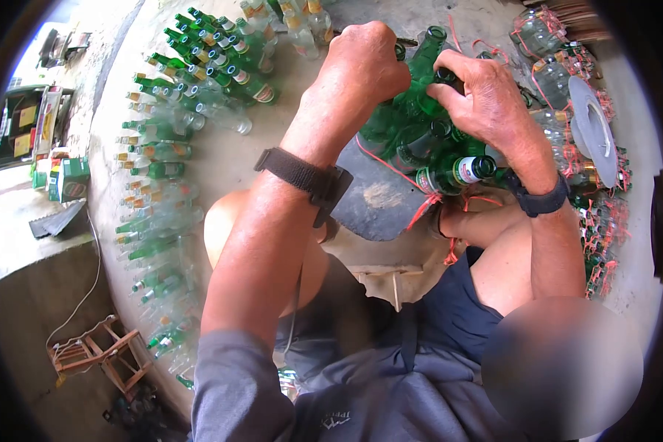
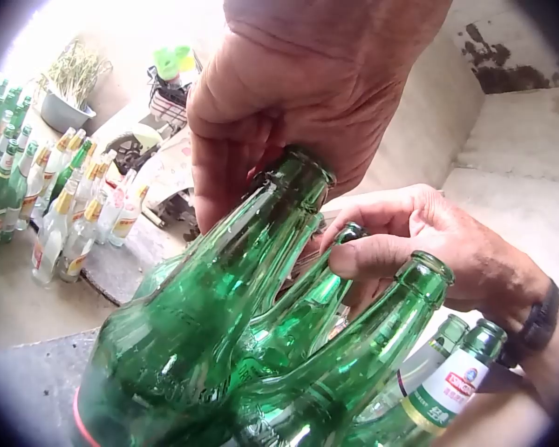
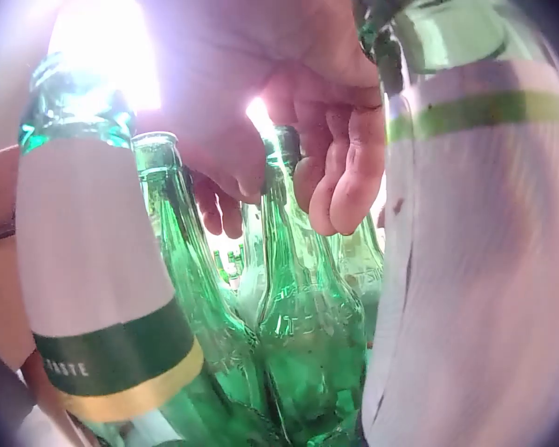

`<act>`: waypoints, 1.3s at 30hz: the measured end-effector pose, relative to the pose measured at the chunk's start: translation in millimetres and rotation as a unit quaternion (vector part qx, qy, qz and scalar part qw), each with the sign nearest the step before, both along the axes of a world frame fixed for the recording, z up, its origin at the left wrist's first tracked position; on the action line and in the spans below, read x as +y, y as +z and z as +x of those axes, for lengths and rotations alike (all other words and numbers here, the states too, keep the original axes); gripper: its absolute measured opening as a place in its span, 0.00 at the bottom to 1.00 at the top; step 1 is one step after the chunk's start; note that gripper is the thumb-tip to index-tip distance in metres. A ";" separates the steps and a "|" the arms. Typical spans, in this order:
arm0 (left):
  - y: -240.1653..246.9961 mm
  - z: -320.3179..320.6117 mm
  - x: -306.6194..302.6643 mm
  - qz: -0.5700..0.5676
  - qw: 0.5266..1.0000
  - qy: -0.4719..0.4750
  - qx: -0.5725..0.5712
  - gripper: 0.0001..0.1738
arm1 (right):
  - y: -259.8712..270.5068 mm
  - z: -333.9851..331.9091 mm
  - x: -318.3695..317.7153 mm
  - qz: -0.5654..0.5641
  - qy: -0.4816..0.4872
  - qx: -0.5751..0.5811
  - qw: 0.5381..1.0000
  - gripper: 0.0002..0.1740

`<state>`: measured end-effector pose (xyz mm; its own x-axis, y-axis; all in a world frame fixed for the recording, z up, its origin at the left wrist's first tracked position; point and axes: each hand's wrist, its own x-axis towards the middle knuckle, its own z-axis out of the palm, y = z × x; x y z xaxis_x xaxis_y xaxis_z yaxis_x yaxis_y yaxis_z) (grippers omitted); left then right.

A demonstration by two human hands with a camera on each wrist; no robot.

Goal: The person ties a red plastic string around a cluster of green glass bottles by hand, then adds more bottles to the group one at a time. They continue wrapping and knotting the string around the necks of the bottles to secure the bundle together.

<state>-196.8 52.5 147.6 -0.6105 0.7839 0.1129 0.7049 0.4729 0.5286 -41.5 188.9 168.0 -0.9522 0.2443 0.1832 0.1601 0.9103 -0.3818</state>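
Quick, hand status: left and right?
Left hand: gripping the neck of a green glass bottle.
Right hand: pinching the neck of a second green glass bottle.

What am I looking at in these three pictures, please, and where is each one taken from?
There is no machine here: a person works with bare hands and wears three cameras. The wide picture comes from the head, looking down; the other two come from the wrists, close to the bottles. The left hand grips the neck of a green bottle, and the right hand pinches the neck of a neighbouring bottle in the same cluster. Red string lies beside it. More bottles stand in rows on the concrete floor to the person's left, and tied bundles sit to the right.
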 end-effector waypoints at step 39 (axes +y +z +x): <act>12.5 7.2 -3.9 -0.040 0.999 0.016 0.033 0.20 | -15.0 -3.6 4.6 -0.029 0.058 0.075 0.995 0.12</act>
